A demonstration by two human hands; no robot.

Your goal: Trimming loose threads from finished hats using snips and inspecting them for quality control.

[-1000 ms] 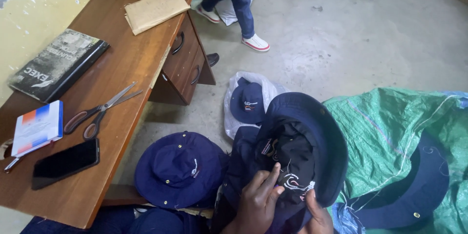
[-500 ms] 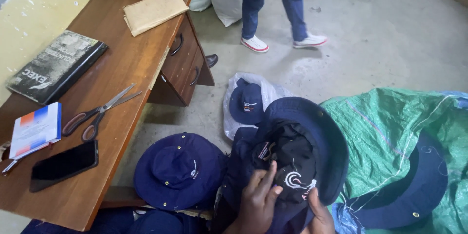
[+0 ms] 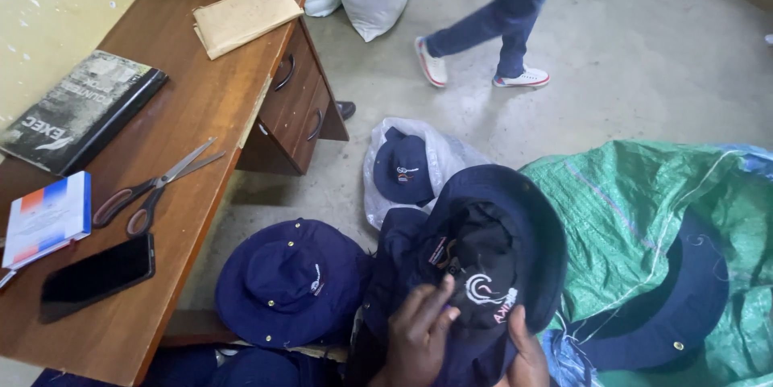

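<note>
Head view: looking down past a wooden desk (image 3: 201,105) onto a concrete floor.
Left hand (image 3: 419,339): fingers curling over the crown of the navy hat (image 3: 483,274), pressing it at 6 o'clock in the frame.
Right hand (image 3: 527,355): only partly showing at the lower edge, lying against the same hat; how far its fingers are closing cannot be told.
Hat in hand: sitting upturned, its dark lining and white logo facing up.
Progress: one brimmed hat (image 3: 290,282) is lying at 9 o'clock of the held one, another in a clear bag (image 3: 403,165) at 11 o'clock, so some appear handled.
Remaining: a hat (image 3: 668,306) is resting on the green sack (image 3: 644,210) at 3 o'clock.
Desk: scissors (image 3: 149,186), phone (image 3: 97,274), book (image 3: 80,109).
</note>
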